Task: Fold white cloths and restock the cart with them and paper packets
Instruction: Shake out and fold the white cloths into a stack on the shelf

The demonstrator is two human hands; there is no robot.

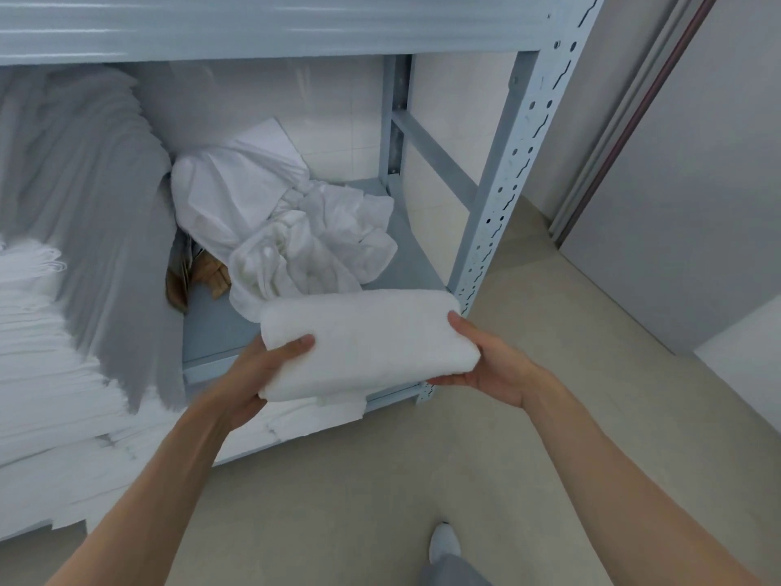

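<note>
A folded white cloth (367, 342) is held between both hands, just above the front edge of the grey metal shelf (414, 264). My left hand (264, 372) grips its left end, thumb on top and fingers beneath. At the right end, my right hand (490, 363) holds it the same way. Behind it on the shelf lies a crumpled heap of white cloths (291, 230). Stacks of folded white cloths (46, 365) fill the left side. No cart is in view.
A brown paper item (203, 274) pokes out under the crumpled heap. The shelf's perforated upright (507, 179) stands at the right, with a door frame (634, 112) beyond it. Beige floor lies below, with my shoe (443, 543) on it.
</note>
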